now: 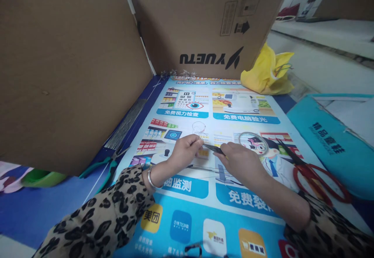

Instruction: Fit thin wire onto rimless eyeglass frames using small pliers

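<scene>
My left hand (pixel 187 149) is closed, thumb and forefinger pinched together over the printed poster sheet (pixel 212 133). A thin, faint wire loop (pixel 199 126) shows just above its fingertips; the pinched part is hidden. In my right hand (pixel 242 160) is a dark, slim pointed tool (pixel 212 148), perhaps tweezers. Its tip points left and reaches close to my left fingertips; whether they touch I cannot tell. Red-handled scissors (pixel 311 174) lie beside my right forearm. Pliers with teal handles (pixel 109 166) lie left of my left hand.
Large cardboard panels (pixel 204 24) stand at the back and left. A bundle of grey strands (pixel 126 123) lies by the left panel, and small wiry pieces (pixel 179 74) sit at the back. A yellow bag (pixel 267 73) and a teal shoebox (pixel 330 141) are at right.
</scene>
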`<control>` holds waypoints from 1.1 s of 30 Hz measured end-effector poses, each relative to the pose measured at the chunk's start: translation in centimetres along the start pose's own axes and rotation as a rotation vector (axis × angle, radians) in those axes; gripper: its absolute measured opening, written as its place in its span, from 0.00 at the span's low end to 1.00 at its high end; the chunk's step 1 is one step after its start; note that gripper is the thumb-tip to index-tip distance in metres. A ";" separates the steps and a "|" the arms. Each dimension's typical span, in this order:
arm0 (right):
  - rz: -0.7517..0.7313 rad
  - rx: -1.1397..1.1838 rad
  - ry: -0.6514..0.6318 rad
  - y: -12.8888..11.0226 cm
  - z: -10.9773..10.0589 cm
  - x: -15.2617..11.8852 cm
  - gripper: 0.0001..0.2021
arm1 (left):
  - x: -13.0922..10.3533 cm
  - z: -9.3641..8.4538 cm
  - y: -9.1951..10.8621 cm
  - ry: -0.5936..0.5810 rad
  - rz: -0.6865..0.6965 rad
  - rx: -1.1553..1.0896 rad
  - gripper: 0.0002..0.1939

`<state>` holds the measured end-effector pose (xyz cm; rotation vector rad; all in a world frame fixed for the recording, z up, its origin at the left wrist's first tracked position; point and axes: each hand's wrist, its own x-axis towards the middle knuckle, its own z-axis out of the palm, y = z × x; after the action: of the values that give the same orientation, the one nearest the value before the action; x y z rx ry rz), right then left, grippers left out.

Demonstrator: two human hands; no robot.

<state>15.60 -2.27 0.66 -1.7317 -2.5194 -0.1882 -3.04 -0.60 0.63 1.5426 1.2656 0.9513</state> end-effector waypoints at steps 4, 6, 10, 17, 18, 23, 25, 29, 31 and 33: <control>0.059 0.151 -0.135 -0.1 -0.4 0.2 0.15 | -0.2 0.2 0.1 0.021 0.041 -0.037 0.13; 0.066 0.265 -0.175 -0.1 -0.6 0.3 0.16 | -0.2 0.2 0.2 0.031 0.062 -0.039 0.13; 0.071 0.513 -0.231 0.1 -0.9 0.4 0.17 | -0.3 0.1 0.2 0.043 0.133 -0.014 0.14; 0.063 0.418 -0.148 0.1 -1.1 0.3 0.17 | -0.4 0.1 0.3 0.093 0.173 0.010 0.13; 0.056 0.329 -0.101 0.1 -1.1 0.2 0.16 | -0.4 0.1 0.3 0.080 0.125 -0.038 0.12; -0.041 -0.019 0.148 0.5 -0.5 -0.2 0.13 | -0.1 -0.2 0.2 -0.015 0.022 -0.134 0.09; -0.093 -0.093 0.218 0.7 -0.4 -0.3 0.11 | 0.1 -0.6 0.2 -0.079 0.016 -0.131 0.08; -0.140 -0.119 0.248 0.8 -0.2 -0.4 0.10 | 0.5 -1.1 0.2 -0.188 -0.055 -0.145 0.09; -0.120 -0.080 0.215 0.7 0.0 -0.4 0.10 | 0.6 -1.2 0.2 -0.210 -0.078 -0.164 0.09; -0.075 -0.011 0.148 0.6 0.1 -0.3 0.11 | 0.7 -1.2 0.2 -0.216 -0.087 -0.208 0.09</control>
<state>16.30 -2.29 0.56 -1.5649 -2.4822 -0.3240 -4.02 0.31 1.18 1.3755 1.0389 0.8099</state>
